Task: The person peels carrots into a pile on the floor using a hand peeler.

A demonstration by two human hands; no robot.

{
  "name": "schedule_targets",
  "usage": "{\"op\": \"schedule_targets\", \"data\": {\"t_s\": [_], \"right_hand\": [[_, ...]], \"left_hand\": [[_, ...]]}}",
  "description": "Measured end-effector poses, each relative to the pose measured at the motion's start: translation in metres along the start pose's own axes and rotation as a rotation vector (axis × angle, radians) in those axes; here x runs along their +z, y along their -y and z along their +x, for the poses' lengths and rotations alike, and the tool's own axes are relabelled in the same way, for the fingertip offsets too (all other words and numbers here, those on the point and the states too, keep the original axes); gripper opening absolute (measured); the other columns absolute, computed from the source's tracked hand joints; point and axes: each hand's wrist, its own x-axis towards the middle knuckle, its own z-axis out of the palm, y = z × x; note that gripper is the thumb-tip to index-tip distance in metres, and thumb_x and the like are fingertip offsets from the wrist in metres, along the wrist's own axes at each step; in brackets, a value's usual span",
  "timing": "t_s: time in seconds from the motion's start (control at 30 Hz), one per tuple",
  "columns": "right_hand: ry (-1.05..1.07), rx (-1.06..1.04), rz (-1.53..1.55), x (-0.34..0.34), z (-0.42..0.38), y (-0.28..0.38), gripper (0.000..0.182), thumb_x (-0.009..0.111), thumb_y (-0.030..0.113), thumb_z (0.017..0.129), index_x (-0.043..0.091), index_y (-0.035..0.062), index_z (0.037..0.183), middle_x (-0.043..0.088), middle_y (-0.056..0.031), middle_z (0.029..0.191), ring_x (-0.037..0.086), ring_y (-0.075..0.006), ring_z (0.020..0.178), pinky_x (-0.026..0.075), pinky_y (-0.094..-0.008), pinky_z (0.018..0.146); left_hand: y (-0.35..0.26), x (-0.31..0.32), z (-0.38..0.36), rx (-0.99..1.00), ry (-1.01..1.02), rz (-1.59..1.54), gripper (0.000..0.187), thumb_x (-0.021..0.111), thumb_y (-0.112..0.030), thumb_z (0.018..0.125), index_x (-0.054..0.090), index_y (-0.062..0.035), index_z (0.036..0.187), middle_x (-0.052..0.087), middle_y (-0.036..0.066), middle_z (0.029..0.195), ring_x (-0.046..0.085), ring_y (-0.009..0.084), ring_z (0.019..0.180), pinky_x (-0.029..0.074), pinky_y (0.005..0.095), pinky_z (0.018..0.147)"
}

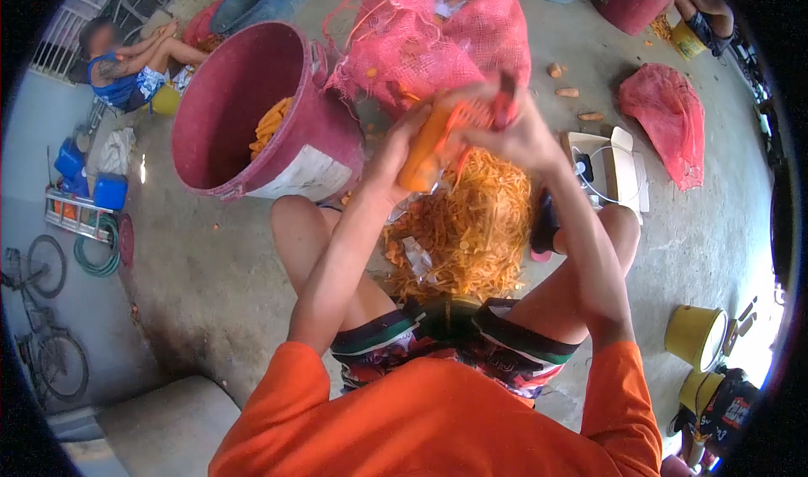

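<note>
Carrot [425,153] in closed left grip [399,149]

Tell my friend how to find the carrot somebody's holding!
Find the big heap of peelings between the knees. At its upper edge in the picture, the left hand holds the carrot. Unlike the carrots piled in the pink tub, it's gripped in a hand.

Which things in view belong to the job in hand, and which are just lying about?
In the job:
carrot, in the left hand
peeler, blurred, in the right hand
heap of peelings
pink tub holding carrots
pink mesh sack, probably

Apparently just lying about:
bicycle
green hose
open carton
</note>
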Motion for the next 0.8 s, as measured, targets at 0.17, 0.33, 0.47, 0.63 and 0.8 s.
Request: {"op": "schedule_targets", "data": {"t_s": [0.17,0.33,0.47,0.63,0.8], "right_hand": [[0.076,-0.043,0.014,0.01,-0.005,-0.005,0.035,0.076,0.001,0.086,0.069,0.002,0.12,0.074,-0.01,0.117,0.069,-0.0178,0.107,0.054,-0.0344,0.093],[-0.172,0.188,-0.056,-0.041,0.008,-0.046,0.035,0.076,0.003,0.088,0.068,0.0027,0.122,0.073,-0.0084,0.113,0.069,-0.0127,0.098,0.056,-0.0315,0.089],[-0.05,-0.009,-0.05,-0.004,-0.003,-0.006,0.034,0.077,0.007,0.087,0.069,0.0029,0.12,0.075,-0.0067,0.105,0.069,-0.0125,0.093,0.056,-0.0313,0.086],[0.021,-0.005,-0.116,0.004,-0.004,-0.015,0.031,0.078,0.008,0.087,0.071,0.0024,0.116,0.076,-0.0077,0.105,0.071,-0.0147,0.092,0.057,-0.0316,0.085],[-0.233,0.159,0.022,-0.037,0.002,-0.055,0.027,0.075,0.004,0.089,0.071,-0.0001,0.116,0.075,-0.0108,0.107,0.071,-0.0162,0.094,0.056,-0.0302,0.084]], "left_hand": [[-0.007,0.005,-0.008,-0.007,0.145,-0.055,0.035,0.05,-0.028,0.107,0.055,-0.008,0.136,0.065,0.005,0.116,0.067,0.0164,0.096,0.057,0.0322,0.081],[-0.003,-0.005,-0.005,-0.089,0.056,-0.053,0.034,0.053,-0.032,0.105,0.059,-0.0081,0.129,0.069,0.006,0.104,0.068,0.0152,0.09,0.058,0.0296,0.073],[0.0,-0.012,0.003,-0.089,0.111,-0.128,0.04,0.055,-0.035,0.104,0.058,-0.0058,0.131,0.07,0.01,0.107,0.07,0.0177,0.085,0.059,0.0316,0.066],[-0.003,0.012,-0.013,-0.007,-0.026,-0.038,0.04,0.059,-0.033,0.102,0.057,-0.0043,0.13,0.069,0.01,0.112,0.068,0.0152,0.087,0.058,0.0298,0.066],[-0.001,-0.006,-0.005,-0.13,-0.01,0.009,0.045,0.058,-0.035,0.103,0.053,-0.0063,0.137,0.067,0.007,0.111,0.066,0.0152,0.082,0.058,0.0298,0.068]]}}
